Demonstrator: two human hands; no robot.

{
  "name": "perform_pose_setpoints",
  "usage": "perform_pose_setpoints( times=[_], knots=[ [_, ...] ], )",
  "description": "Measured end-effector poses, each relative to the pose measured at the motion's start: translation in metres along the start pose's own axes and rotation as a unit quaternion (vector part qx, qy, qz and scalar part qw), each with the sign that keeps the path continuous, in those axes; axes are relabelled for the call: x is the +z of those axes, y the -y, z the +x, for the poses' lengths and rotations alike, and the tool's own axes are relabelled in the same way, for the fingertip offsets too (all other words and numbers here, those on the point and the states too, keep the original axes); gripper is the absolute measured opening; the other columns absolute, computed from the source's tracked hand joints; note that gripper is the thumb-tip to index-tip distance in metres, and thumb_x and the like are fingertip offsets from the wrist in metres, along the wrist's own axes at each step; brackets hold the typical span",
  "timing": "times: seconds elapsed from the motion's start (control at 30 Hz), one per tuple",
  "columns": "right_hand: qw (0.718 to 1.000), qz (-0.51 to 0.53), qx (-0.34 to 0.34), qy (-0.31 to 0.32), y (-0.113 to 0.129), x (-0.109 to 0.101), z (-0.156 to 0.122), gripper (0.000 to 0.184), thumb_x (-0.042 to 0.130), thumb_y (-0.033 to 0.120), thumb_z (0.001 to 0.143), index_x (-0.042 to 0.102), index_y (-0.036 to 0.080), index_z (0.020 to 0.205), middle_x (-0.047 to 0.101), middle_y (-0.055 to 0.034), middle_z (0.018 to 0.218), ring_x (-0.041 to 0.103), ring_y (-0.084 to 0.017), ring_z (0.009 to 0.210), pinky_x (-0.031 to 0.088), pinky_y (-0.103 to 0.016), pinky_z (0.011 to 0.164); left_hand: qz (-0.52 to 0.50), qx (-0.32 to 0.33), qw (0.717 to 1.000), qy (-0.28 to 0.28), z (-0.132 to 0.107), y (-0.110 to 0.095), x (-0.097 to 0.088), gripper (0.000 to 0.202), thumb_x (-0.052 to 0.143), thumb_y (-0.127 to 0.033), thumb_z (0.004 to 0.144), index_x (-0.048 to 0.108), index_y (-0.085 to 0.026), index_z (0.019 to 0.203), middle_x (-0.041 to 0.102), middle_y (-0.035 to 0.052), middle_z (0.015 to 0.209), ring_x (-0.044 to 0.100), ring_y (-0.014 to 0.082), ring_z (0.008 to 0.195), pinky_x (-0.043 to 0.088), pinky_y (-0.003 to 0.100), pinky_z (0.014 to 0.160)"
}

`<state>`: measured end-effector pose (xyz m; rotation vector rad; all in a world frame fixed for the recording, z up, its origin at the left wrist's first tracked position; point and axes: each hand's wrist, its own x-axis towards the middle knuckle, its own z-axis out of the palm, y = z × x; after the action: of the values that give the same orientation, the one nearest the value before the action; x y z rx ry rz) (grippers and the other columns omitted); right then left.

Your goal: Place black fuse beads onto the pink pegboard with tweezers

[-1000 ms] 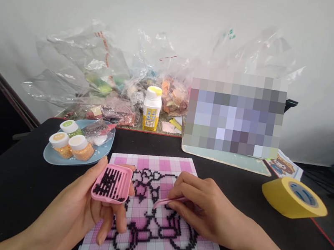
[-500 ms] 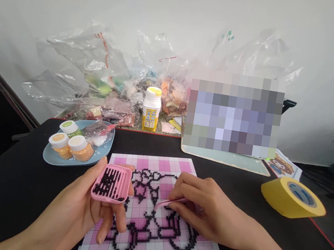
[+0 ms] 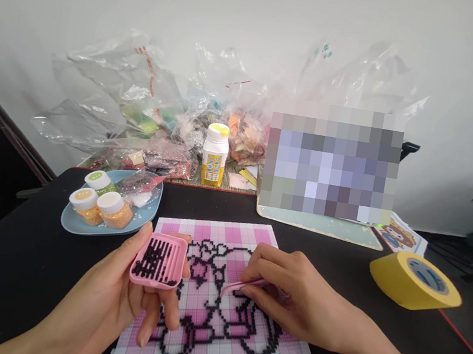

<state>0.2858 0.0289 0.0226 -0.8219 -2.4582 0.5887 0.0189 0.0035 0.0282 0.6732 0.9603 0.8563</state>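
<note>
My left hand (image 3: 119, 296) grips a small pink square tray (image 3: 159, 261) filled with black beads, holding it just above the left side of a pink-and-white checked pegboard (image 3: 213, 353). My right hand (image 3: 289, 299) pinches pink tweezers (image 3: 239, 285), whose tips point left and hover over the black bead outline (image 3: 215, 311) laid on the board. Both hands are closed on their tools.
A light blue plate (image 3: 140, 218) at the back left holds three small bead jars and a packet. Clear plastic bags of beads (image 3: 146, 121) and a white-and-yellow bottle (image 3: 215, 154) line the wall. A yellow tape roll (image 3: 413, 280) lies at the right on the black table.
</note>
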Motion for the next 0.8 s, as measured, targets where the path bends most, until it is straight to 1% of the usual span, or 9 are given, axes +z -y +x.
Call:
perform_pose_setpoints(
  times=[0.1, 0.23, 0.3, 0.4, 0.5, 0.57, 0.6, 0.67, 0.8],
  knots=[
    [1.0, -0.008, 0.003, -0.011, -0.0005, 0.0, 0.0011, 0.014, 0.05, 0.021, 0.098, 0.062, 0.016, 0.094, 0.058, -0.0038, 0.085, 0.048, -0.011, 0.065, 0.037, -0.024, 0.057, 0.006, -0.004, 1.0, -0.002, 0.0012, 0.0013, -0.0017, 0.057, 0.047, -0.062, 0.089, 0.078, -0.015, 0.079, 0.072, 0.0139, 0.05, 0.059, 0.0136, 0.034, 0.038, 0.015, 0.03],
    [1.0, -0.008, 0.007, -0.016, 0.0005, -0.0009, 0.0014, 0.013, 0.05, 0.021, 0.098, 0.062, 0.016, 0.094, 0.058, -0.0035, 0.084, 0.047, -0.011, 0.063, 0.037, -0.023, 0.055, 0.007, -0.006, 1.0, -0.003, 0.0016, 0.0001, -0.0017, 0.06, 0.045, -0.064, 0.089, 0.077, -0.014, 0.079, 0.072, 0.0135, 0.05, 0.058, 0.0128, 0.034, 0.039, 0.014, 0.031],
    [1.0, -0.008, 0.008, -0.013, 0.001, -0.0014, 0.0012, 0.013, 0.05, 0.02, 0.097, 0.061, 0.016, 0.093, 0.058, -0.0035, 0.083, 0.047, -0.01, 0.062, 0.037, -0.023, 0.054, 0.004, -0.007, 1.0, -0.006, 0.0017, -0.0003, -0.0019, 0.058, 0.046, -0.063, 0.09, 0.077, -0.014, 0.08, 0.073, 0.0132, 0.052, 0.059, 0.0129, 0.034, 0.039, 0.014, 0.031],
    [1.0, -0.012, 0.01, -0.016, 0.0011, -0.0017, 0.0008, 0.014, 0.05, 0.021, 0.098, 0.062, 0.016, 0.093, 0.058, -0.004, 0.084, 0.048, -0.01, 0.063, 0.038, -0.023, 0.054, 0.001, -0.008, 1.0, -0.014, 0.0017, 0.0005, -0.0025, 0.054, 0.05, -0.063, 0.088, 0.076, -0.016, 0.08, 0.077, 0.0124, 0.062, 0.061, 0.0137, 0.037, 0.039, 0.015, 0.03],
    [1.0, -0.014, 0.013, -0.018, 0.0013, -0.0017, 0.0006, 0.015, 0.049, 0.022, 0.098, 0.062, 0.017, 0.093, 0.058, -0.0039, 0.083, 0.049, -0.011, 0.062, 0.039, -0.023, 0.054, 0.009, -0.009, 1.0, -0.017, 0.0016, 0.0012, -0.002, 0.056, 0.05, -0.064, 0.087, 0.076, -0.016, 0.079, 0.076, 0.0127, 0.061, 0.06, 0.0141, 0.037, 0.04, 0.016, 0.03],
    [1.0, -0.004, 0.012, -0.007, 0.0018, -0.0017, 0.0006, 0.015, 0.049, 0.023, 0.098, 0.062, 0.016, 0.092, 0.058, -0.0033, 0.083, 0.047, -0.01, 0.06, 0.038, -0.022, 0.053, 0.015, -0.008, 1.0, -0.007, 0.001, -0.0002, 0.0, 0.059, 0.046, -0.064, 0.089, 0.077, -0.015, 0.078, 0.073, 0.013, 0.054, 0.059, 0.014, 0.036, 0.04, 0.016, 0.03],
    [1.0, 0.003, 0.01, -0.001, 0.0021, -0.0018, 0.0006, 0.015, 0.05, 0.023, 0.098, 0.062, 0.016, 0.092, 0.057, -0.0031, 0.083, 0.046, -0.009, 0.059, 0.038, -0.022, 0.053, 0.016, -0.008, 1.0, -0.009, 0.0005, -0.0016, 0.0014, 0.06, 0.044, -0.064, 0.089, 0.077, -0.016, 0.077, 0.075, 0.0142, 0.058, 0.06, 0.0147, 0.038, 0.04, 0.016, 0.031],
    [1.0, 0.014, 0.008, 0.004, 0.0024, -0.0018, 0.0009, 0.015, 0.051, 0.023, 0.098, 0.062, 0.016, 0.093, 0.057, -0.0028, 0.083, 0.044, -0.009, 0.058, 0.037, -0.022, 0.053, 0.024, -0.016, 1.0, -0.012, -0.0005, -0.0049, 0.0046, 0.063, 0.037, -0.06, 0.094, 0.077, -0.015, 0.075, 0.074, 0.015, 0.054, 0.058, 0.0125, 0.035, 0.044, 0.016, 0.036],
    [1.0, 0.018, 0.009, 0.001, 0.0013, -0.0014, 0.0014, 0.013, 0.052, 0.022, 0.098, 0.063, 0.016, 0.094, 0.056, -0.0027, 0.085, 0.044, -0.009, 0.061, 0.036, -0.023, 0.054, 0.028, -0.022, 0.999, -0.011, -0.0018, -0.0076, 0.0069, 0.07, 0.026, -0.055, 0.098, 0.076, -0.015, 0.071, 0.072, 0.0148, 0.051, 0.056, 0.0113, 0.032, 0.045, 0.016, 0.037]
  ],
)
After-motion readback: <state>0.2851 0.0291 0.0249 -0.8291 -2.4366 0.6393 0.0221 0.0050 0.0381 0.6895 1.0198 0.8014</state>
